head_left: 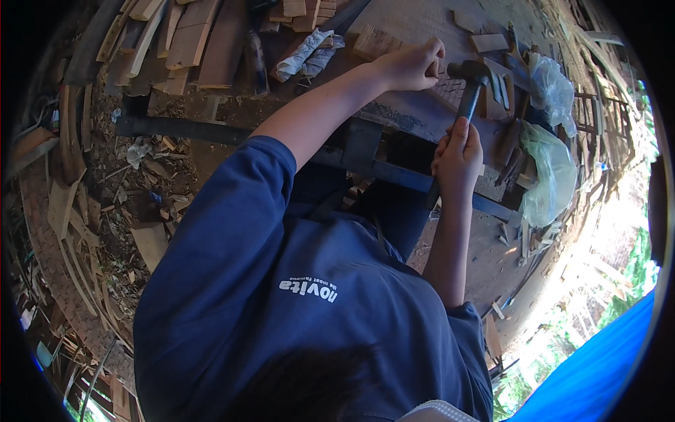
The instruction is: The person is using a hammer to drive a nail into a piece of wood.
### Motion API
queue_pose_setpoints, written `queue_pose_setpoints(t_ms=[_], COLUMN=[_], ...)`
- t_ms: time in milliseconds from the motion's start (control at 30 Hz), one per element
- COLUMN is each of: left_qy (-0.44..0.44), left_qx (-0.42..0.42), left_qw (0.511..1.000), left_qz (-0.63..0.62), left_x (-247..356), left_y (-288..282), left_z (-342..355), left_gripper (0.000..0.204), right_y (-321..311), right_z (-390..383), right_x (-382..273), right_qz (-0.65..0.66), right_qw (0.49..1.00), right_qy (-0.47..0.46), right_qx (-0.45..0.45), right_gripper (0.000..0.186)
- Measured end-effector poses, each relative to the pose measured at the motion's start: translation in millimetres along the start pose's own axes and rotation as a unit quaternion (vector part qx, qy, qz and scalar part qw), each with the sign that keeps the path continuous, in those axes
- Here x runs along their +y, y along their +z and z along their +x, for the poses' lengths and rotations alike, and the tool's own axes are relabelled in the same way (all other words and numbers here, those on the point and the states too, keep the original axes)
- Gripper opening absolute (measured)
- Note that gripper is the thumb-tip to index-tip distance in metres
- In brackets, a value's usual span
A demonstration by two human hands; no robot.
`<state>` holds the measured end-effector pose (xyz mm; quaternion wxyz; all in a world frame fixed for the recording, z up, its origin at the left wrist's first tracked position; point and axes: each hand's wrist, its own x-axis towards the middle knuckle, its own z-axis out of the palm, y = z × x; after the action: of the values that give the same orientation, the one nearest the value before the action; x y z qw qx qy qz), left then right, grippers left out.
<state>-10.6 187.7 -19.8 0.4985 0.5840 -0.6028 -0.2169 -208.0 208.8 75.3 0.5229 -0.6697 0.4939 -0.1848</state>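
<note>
My right hand [457,153] grips the dark handle of a hammer [470,90]. The hammer's head sits just above a wooden workbench [404,116]. My left hand [413,67] rests on the bench right beside the hammer head. Its fingertips are pinched together at the edge of a woven cane panel [415,22], and whatever lies between them is hidden. A small pale wooden block [375,42] lies just left of that hand. My blue shirt fills the lower middle of the view.
Wooden offcuts [190,35] and a crumpled rag [307,53] lie on the bench's left part. Two clear plastic bags [552,176] and hand tools crowd its right end. Wood scraps [91,211] litter the ground at left. A blue tarp [598,359] shows at lower right.
</note>
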Motion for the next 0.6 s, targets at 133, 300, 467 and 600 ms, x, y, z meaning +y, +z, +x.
queue_pose_setpoints(t_ms=[133,300,467,600], left_qy=[0.028,-0.028,-0.085,-0.129], left_qx=[0.007,0.118,0.171,0.201], left_qw=[0.999,0.986,0.963,0.933], left_qz=[-0.012,-0.116,-0.191,-0.271], left_x=[-3,-12,-38,-38], left_y=[3,6,5,1], left_z=[4,7,20,21], left_gripper=[0.046,0.041,0.058,0.037], right_y=[3,-6,-3,0], right_z=[7,13,8,14], right_x=[15,4,6,34], right_qz=[0.044,-0.004,0.013,-0.108], right_qw=[0.999,1.000,0.995,0.988], right_qy=[-0.014,0.012,-0.095,-0.106], right_qx=[0.014,-0.007,0.032,0.009], right_gripper=[0.040,0.039,0.038,0.038])
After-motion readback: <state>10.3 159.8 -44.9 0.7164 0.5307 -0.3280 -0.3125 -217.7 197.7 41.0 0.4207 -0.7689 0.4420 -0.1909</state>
